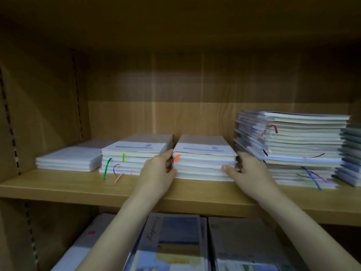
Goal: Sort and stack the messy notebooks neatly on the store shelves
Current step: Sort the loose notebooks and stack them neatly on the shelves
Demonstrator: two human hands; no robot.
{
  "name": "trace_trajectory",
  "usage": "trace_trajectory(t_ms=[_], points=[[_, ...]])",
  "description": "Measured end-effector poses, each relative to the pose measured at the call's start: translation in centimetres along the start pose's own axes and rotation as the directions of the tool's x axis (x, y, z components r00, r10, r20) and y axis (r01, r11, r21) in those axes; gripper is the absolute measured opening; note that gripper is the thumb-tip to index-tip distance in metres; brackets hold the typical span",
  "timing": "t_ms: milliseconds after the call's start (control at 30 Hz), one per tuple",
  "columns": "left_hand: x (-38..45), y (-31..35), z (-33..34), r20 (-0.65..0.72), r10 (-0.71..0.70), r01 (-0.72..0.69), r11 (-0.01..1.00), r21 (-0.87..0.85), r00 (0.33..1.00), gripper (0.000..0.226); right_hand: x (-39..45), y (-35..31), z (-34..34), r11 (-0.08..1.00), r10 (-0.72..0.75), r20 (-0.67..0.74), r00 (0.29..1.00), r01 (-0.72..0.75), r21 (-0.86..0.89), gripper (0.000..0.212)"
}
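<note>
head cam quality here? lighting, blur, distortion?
Head view: dim, warm-tinted, upper shelf cavity nearly black; soft glare streak on the back panel; wide-angle bowing at the edges; slight blur on both hands, left hand, right hand, and the tall right stack.

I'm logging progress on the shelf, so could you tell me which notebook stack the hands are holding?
The third stack from the left, with the orange ribbon: the left hand and right hand grip its sides; the other stacks are untouched.
</note>
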State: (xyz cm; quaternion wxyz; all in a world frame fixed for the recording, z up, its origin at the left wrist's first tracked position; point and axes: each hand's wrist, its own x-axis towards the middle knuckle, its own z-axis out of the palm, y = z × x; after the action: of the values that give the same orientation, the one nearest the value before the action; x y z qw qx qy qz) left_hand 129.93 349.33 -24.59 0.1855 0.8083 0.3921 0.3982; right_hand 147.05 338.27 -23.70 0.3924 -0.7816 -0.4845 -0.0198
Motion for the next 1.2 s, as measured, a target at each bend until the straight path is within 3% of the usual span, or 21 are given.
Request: trace_trajectory(t_ms=[167,267,333,500,667,933,1033,1100,1200], points=[[0.3,-0.2,0.0,-0.045,-0.02,0.02,1.0,0.006,0.999,0.053,-0.1,-0.2,-0.2,0.999,-0.036,0.052,0.998,0.038,-0.033,0.016],[0.2,0.0,0.1,-0.046,-0.028,0.028,1.0,0.005,0.999,0.052,-0.3,-0.5,-0.2,0.999,-0.031,0.062,0.998,0.033,-0.042,0.07],[0.0,-0.1,0.2,-0.035,-0.039,0.038,0.999,-0.012,0.999,0.05,-0.5,-0.6,-0.1,0.996,-0.044,0.036,0.998,0.047,-0.079,0.081],[0.0,-0.5,0.2,0.041,0.006,-0.006,1.0,-0.007,0.999,0.057,-0.8,-0.6,-0.3,0.983,-0.101,0.079,0.992,0.111,-0.144,0.075],[0.1,-0.8,0.4,-0.007,0.012,-0.012,1.0,0.028,1.0,0.053,-0.7,-0.5,-0.1,0.966,-0.125,0.075,0.989,0.139,-0.218,0.075],[-0.3,-0.7,0.6,-0.048,0.041,-0.041,0.999,0.015,0.998,0.044,-0.4,-0.3,-0.1,0.987,-0.108,0.059,0.992,0.115,-0.117,0.075],[-1.0,-0.3,0.5,-0.128,0.071,-0.069,0.997,0.02,0.989,0.05,-1.0,-0.3,-0.1,0.99,-0.128,0.016,0.992,0.128,-0.065,0.076],[-1.8,0.3,0.3,-0.266,0.129,-0.133,0.991,0.002,0.955,0.049,-2.2,0.3,-0.3,0.983,-0.181,-0.057,0.982,0.181,0.002,0.073],[-3.1,2.0,0.3,-0.393,0.256,-0.287,0.958,-0.022,0.883,0.039,-4.7,1.6,-1.7,0.954,-0.296,-0.204,0.933,0.301,-0.004,0.051]])
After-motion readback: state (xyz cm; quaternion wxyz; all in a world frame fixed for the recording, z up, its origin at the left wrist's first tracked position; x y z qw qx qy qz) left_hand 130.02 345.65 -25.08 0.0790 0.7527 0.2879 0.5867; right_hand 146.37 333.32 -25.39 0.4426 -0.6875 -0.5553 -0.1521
